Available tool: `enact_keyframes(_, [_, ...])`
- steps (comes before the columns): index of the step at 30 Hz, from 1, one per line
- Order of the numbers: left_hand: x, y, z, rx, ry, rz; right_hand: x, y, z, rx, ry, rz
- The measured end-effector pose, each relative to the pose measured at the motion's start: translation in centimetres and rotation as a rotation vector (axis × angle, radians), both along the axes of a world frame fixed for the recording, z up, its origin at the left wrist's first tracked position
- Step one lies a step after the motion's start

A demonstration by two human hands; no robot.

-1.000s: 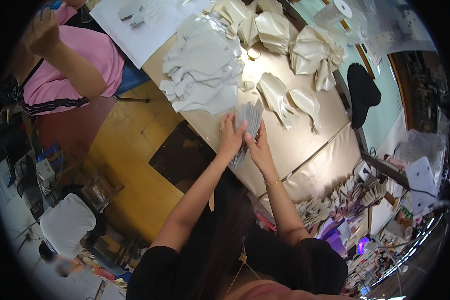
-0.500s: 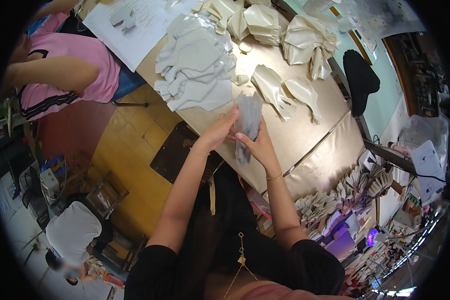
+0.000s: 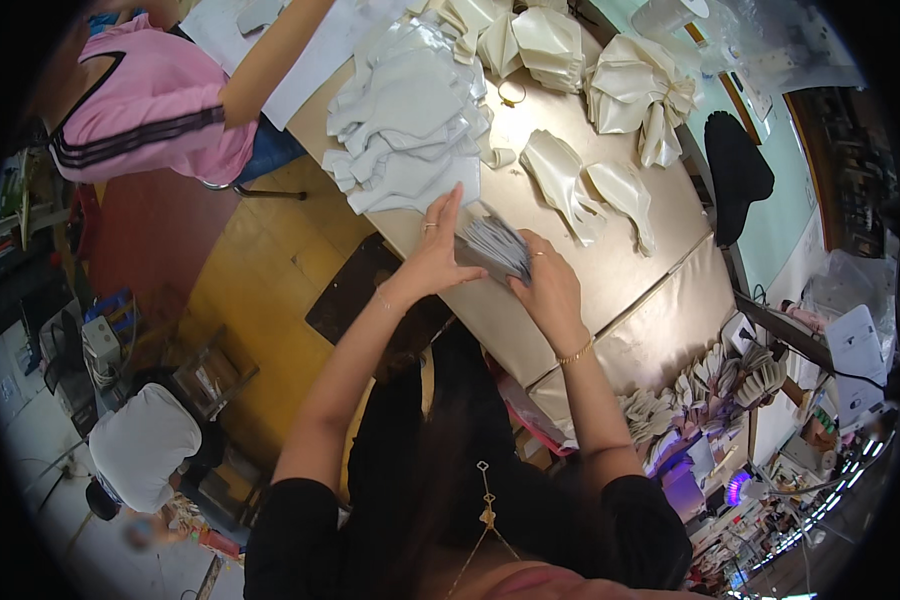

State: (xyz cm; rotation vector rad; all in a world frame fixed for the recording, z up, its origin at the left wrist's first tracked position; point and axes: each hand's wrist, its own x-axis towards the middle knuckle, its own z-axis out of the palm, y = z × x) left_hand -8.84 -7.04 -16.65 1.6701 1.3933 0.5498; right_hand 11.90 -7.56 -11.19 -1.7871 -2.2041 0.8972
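Observation:
A stack of thin grey cut pieces (image 3: 496, 246) is gripped at its right side by my right hand (image 3: 552, 288), with the layered edges facing up. On the stack's left is my left hand (image 3: 436, 252), fingers stretched and thumb spread away from them, apparently not gripping it. Just beyond my left hand lies a big overlapping pile of pale grey-white cut pieces (image 3: 410, 110). Two loose cream shiny pieces (image 3: 562, 180) rest on the padded beige table (image 3: 630, 290) beyond my right hand.
Bundles of cream pieces (image 3: 638, 95) and a yellow ring (image 3: 512, 94) lie farther back. A black shoe-shaped piece (image 3: 735, 175) rests on the pale green surface at right. A person in pink (image 3: 150, 110) reaches over white paper at the left; another person in white (image 3: 145, 445) sits lower left.
My left hand has moved off the stack and spread its fingers. The stack has turned in my right hand, showing its layered edges. The person in pink has stretched an arm over the paper.

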Motion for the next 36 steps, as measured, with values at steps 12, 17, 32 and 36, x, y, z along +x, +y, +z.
enact_keyframes(12, [-0.4,1.1,-1.3,-0.056,-0.101,-0.352,3.0,-3.1,-1.6,-0.042,-0.090,-0.051])
enact_keyframes(17, [0.0,1.0,-1.9,0.268,-0.120,-0.371,1.1,-4.9,-2.9,0.076,-0.045,0.041])
enact_keyframes(32, [-0.1,0.3,-1.8,0.210,-0.145,-0.252,1.9,-3.1,-1.3,0.010,-0.140,0.141])
enact_keyframes(36, [-0.6,0.3,-2.0,0.137,-0.101,-0.325,1.8,-3.3,-1.4,0.083,-0.208,0.104])
